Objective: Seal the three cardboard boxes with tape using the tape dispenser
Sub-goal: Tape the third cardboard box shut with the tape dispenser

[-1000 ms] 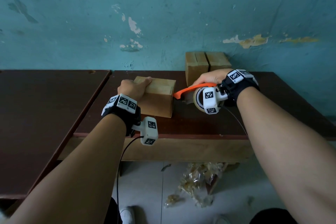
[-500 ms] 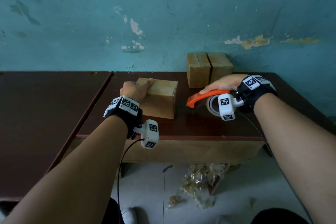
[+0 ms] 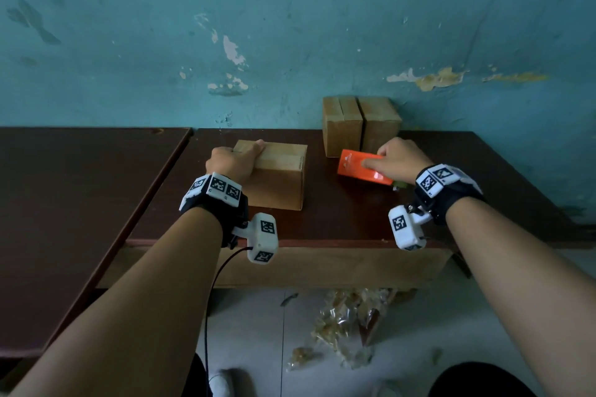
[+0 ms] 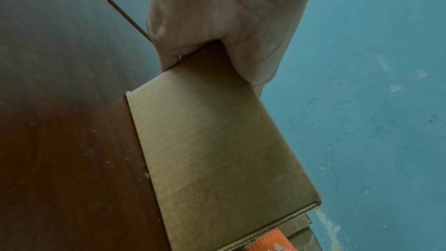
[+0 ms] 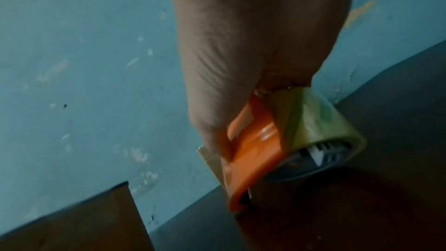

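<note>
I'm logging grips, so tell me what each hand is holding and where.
The left hand grips the near box at its left end; the right hand holds the tape dispenser by its orange cover.

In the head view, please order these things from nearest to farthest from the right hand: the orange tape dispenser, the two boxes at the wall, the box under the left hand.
1. Orange tape dispenser: in the grip of the right hand.
2. Two boxes at the wall: just behind the hand.
3. Box under the left hand: across the table, to its left; the left hand holds it.
</note>
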{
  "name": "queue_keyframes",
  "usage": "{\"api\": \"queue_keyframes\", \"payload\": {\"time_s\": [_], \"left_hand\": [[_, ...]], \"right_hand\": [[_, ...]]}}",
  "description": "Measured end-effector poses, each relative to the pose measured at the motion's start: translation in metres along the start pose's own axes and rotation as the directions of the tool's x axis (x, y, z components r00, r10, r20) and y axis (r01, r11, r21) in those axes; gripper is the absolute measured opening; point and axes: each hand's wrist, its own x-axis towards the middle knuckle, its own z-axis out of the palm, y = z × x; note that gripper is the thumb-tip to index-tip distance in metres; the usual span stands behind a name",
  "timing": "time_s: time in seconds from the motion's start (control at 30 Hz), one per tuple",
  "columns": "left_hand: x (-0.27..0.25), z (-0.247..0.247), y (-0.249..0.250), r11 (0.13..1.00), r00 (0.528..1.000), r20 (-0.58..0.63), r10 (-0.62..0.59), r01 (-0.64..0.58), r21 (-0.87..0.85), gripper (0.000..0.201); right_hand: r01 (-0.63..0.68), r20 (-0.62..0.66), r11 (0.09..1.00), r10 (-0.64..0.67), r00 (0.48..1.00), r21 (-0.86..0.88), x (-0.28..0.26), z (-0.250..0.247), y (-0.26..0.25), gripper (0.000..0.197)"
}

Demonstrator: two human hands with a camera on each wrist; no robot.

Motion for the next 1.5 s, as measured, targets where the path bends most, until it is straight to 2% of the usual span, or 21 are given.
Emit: {"api": "queue_keyframes", "payload": {"time_s": [0.27,0.33,0.4,0.5,0.57,0.67,0.77,0.83,0.9,1.07,1.2,1.23,1.37,1.5], "left_hand": [[-0.013,0.004,0.003,1.000,1.000,0.001,-0.013,0.013,-0.025,0.075],[-0.015,0.005,0.003,1.000,1.000,0.001,-0.014,0.014,-0.023,0.075],[-0.018,0.006,0.003,0.999,1.000,-0.004,-0.022,0.022,-0.025,0.077],[-0.022,0.010,0.005,0.999,0.999,0.000,-0.037,0.037,-0.017,0.079],[-0.028,0.014,0.008,0.999,0.999,0.004,-0.044,0.044,-0.008,0.078],[-0.035,0.021,0.010,0.998,0.998,-0.006,-0.055,0.055,-0.008,0.078],[-0.040,0.026,0.010,0.999,0.999,-0.022,-0.040,0.041,0.013,0.073],[-0.042,0.027,0.008,0.999,0.999,-0.040,-0.014,0.015,0.031,0.070],[-0.042,0.029,0.006,1.000,0.999,-0.051,0.003,-0.002,0.020,0.070],[-0.040,0.042,0.000,0.991,0.994,-0.049,0.102,-0.106,-0.077,0.085],[-0.036,0.059,-0.004,0.978,0.983,-0.105,0.147,-0.161,-0.136,0.101],[-0.035,0.062,-0.005,0.973,0.979,-0.122,0.165,-0.182,-0.145,0.100],[-0.027,0.067,-0.010,0.944,0.960,-0.152,0.235,-0.262,-0.200,0.072],[-0.023,0.067,-0.016,0.928,0.950,-0.154,0.270,-0.299,-0.220,0.082]], "right_hand": [[0.004,0.054,0.980,0.007,0.999,-0.200,-0.013,0.004,-0.011,0.051],[-0.022,0.023,0.972,0.028,0.999,-0.232,-0.017,0.008,-0.018,0.050],[-0.069,-0.070,0.970,0.054,0.996,-0.235,-0.022,0.011,-0.028,0.052],[-0.085,-0.264,0.990,0.052,0.963,-0.116,-0.029,0.015,-0.048,0.059],[-0.020,-0.301,1.000,0.026,0.953,0.023,-0.037,0.018,-0.068,0.062],[0.085,-0.235,0.968,-0.028,0.971,0.237,-0.053,0.029,-0.102,0.072],[0.056,-0.097,0.892,-0.014,0.995,0.449,-0.063,0.046,-0.125,0.089],[0.018,-0.043,0.850,0.005,0.999,0.527,-0.066,0.058,-0.134,0.098],[0.011,-0.077,0.841,0.036,0.996,0.541,-0.066,0.065,-0.136,0.105],[0.046,-0.191,0.792,0.089,0.978,0.609,-0.060,0.078,-0.128,0.117],[0.119,-0.297,0.761,0.100,0.949,0.637,-0.051,0.087,-0.115,0.111],[0.131,-0.314,0.752,0.106,0.944,0.646,-0.048,0.089,-0.113,0.108],[0.164,-0.354,0.747,0.101,0.930,0.644,-0.041,0.094,-0.108,0.096],[0.190,-0.355,0.739,0.070,0.932,0.646,-0.038,0.096,-0.106,0.085]]}}
